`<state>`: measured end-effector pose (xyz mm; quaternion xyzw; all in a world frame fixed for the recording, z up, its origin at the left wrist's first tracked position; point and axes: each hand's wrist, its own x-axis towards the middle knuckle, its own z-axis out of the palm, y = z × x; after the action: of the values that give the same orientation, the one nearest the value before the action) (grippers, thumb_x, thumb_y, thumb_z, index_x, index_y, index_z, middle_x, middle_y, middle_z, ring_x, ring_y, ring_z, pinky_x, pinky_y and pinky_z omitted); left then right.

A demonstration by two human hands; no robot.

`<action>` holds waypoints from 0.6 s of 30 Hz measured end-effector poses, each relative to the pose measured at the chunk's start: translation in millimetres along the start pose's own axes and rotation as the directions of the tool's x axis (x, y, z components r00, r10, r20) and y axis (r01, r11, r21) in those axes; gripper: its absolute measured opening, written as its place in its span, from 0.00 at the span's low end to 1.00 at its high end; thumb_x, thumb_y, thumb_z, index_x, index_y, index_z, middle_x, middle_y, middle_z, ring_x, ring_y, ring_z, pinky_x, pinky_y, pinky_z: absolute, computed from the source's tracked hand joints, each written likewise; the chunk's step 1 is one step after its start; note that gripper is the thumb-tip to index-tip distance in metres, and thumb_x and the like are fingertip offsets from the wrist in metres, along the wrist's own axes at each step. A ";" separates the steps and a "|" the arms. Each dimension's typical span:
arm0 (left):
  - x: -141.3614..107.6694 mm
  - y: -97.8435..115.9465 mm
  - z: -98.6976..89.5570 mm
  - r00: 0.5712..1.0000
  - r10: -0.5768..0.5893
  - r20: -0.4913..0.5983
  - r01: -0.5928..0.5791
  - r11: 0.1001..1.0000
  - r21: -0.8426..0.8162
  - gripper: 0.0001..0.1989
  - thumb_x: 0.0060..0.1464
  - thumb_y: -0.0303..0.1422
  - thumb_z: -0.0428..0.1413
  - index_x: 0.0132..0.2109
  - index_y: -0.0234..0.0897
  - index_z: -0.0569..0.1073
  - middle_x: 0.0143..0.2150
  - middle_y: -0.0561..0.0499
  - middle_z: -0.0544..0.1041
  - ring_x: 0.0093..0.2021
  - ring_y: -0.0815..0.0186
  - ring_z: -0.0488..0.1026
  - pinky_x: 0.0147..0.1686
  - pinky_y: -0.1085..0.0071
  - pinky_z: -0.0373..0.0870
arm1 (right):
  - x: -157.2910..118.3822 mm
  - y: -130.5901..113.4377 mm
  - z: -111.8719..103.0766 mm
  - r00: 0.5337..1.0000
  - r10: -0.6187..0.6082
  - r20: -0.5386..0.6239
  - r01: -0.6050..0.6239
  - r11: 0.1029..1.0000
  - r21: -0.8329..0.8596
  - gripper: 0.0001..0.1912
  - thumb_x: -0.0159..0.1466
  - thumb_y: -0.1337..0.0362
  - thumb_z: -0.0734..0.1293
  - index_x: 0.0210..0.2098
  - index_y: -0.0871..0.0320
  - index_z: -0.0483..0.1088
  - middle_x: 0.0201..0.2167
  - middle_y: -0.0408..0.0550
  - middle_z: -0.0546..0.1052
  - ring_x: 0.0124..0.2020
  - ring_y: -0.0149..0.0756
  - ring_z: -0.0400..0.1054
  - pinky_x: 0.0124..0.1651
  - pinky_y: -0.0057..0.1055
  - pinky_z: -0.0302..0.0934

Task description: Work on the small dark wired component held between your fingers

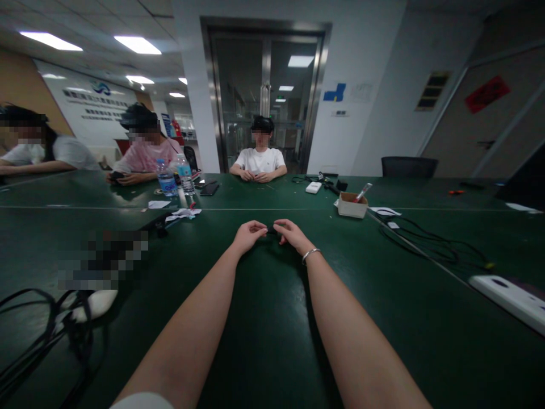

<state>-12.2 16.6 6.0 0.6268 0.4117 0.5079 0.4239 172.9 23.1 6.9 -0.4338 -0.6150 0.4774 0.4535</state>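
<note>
Both my arms reach forward over the dark green table [272,318]. A small black object [271,229] is pinched between the fingertips of my left hand [250,235] and my right hand [293,234]; it is too small and dark to name. My left hand closes on its left end, thumb against fingers. On its other end my right hand grips in the same way, with a silver bracelet [310,255] round the wrist. The hands are close together, just above the tabletop.
Ahead sits a person in white [260,162]; others sit at left. Water bottles [166,179] and paper scraps [183,214] lie left of centre. To the right are a small box [352,205], black cables [430,238] and a white power strip [511,298]. More cables [42,324] curl at near left.
</note>
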 end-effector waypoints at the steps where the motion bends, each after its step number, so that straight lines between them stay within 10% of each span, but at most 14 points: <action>1: 0.0 0.2 0.2 1.000 -0.002 -0.002 0.002 1.000 -0.003 0.11 0.43 0.33 0.64 0.35 0.32 0.74 0.31 0.48 0.77 0.33 0.65 0.76 0.43 0.61 0.71 | 0.0 -0.2 0.2 1.000 0.006 0.002 -0.006 1.000 -0.007 0.15 0.60 0.61 0.66 0.45 0.61 0.66 0.27 0.42 0.72 0.16 0.20 0.59 0.21 0.20 0.63; 7: 1.2 -2.4 0.5 1.000 -0.007 -0.015 0.007 1.000 -0.029 0.12 0.42 0.33 0.64 0.35 0.32 0.74 0.30 0.48 0.77 0.32 0.66 0.75 0.43 0.62 0.71 | -0.9 0.1 -1.2 0.999 -0.043 0.005 0.043 0.998 0.050 0.35 0.50 0.71 0.72 0.55 0.51 0.57 0.43 0.44 0.72 0.18 0.19 0.64 0.23 0.21 0.65; 13: 1.9 -4.5 -0.8 1.000 0.005 -0.010 -0.006 1.000 -0.026 0.13 0.42 0.35 0.64 0.35 0.33 0.74 0.31 0.48 0.78 0.32 0.65 0.76 0.42 0.62 0.71 | 1.5 -0.1 0.2 1.000 0.022 -0.002 -0.022 1.000 -0.015 0.19 0.61 0.61 0.65 0.51 0.58 0.63 0.28 0.42 0.72 0.16 0.21 0.61 0.19 0.19 0.61; 18: 2.6 -5.0 -0.7 0.999 0.012 -0.030 -0.013 1.000 -0.019 0.12 0.42 0.34 0.64 0.35 0.32 0.74 0.30 0.49 0.77 0.31 0.65 0.76 0.41 0.62 0.71 | -1.8 -3.6 -0.2 0.999 -0.029 0.038 0.027 0.999 0.029 0.32 0.53 0.69 0.70 0.55 0.51 0.59 0.38 0.42 0.72 0.18 0.19 0.63 0.22 0.20 0.64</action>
<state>-12.9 20.6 2.1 0.6176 0.4091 0.5236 0.4207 173.1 20.7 10.2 -0.4093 -0.6227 0.4880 0.4545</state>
